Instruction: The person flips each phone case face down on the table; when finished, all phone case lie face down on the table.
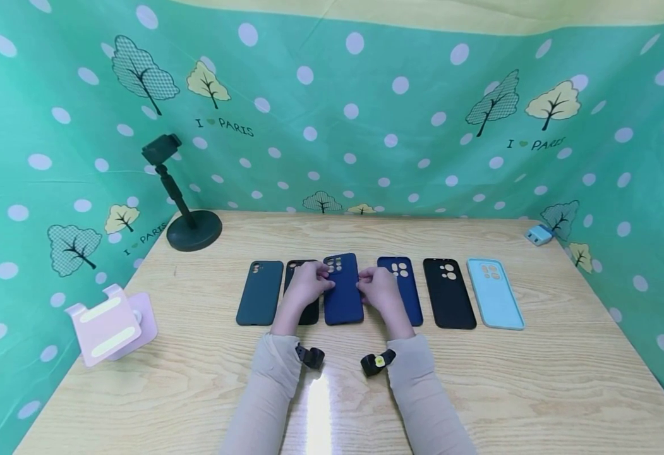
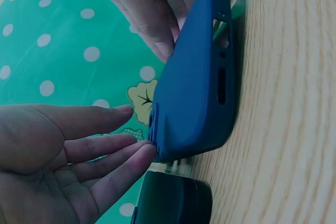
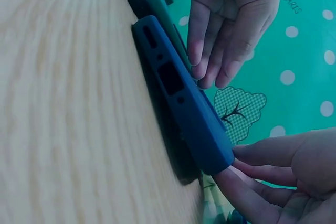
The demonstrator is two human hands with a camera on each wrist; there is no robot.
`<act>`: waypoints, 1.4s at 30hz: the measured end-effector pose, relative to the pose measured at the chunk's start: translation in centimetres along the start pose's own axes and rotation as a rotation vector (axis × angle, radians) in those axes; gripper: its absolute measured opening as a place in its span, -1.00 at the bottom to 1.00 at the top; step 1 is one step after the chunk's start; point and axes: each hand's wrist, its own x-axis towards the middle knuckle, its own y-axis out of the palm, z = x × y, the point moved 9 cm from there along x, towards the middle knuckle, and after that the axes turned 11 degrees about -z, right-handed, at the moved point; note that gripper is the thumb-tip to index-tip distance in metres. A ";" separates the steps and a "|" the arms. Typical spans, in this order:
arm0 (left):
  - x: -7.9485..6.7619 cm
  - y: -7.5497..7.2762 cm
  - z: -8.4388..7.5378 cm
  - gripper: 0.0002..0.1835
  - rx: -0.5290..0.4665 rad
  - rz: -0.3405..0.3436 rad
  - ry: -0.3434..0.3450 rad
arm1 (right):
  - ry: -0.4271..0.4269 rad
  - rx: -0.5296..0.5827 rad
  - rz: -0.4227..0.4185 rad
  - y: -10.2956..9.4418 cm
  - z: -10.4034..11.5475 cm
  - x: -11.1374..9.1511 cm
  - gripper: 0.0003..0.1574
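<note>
Fingers [image 1: 369, 284] at both sides of navy case [image 1: 344, 296]

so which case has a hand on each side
The dark blue case, third from left in the head view. Only it sits between the left hand and right hand.

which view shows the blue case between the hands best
Head view: nearly the whole back of the blue case shows, camera holes included. Both wrist views show it aslant, with openings along one edge.
</note>
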 end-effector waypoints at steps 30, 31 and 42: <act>0.1 0.2 -0.2 -0.62 0.014 0.002 0.016 | -0.103 -0.109 -0.018 0.1 0.6 0.0 -0.55; 0.1 0.2 -0.2 -0.62 0.015 0.001 0.017 | -0.099 -0.103 -0.015 0.2 0.5 0.0 -0.55; -0.1 0.8 -1.2 -0.61 -0.033 -0.012 0.056 | -0.178 -0.059 -0.046 -2.3 0.5 0.5 -0.54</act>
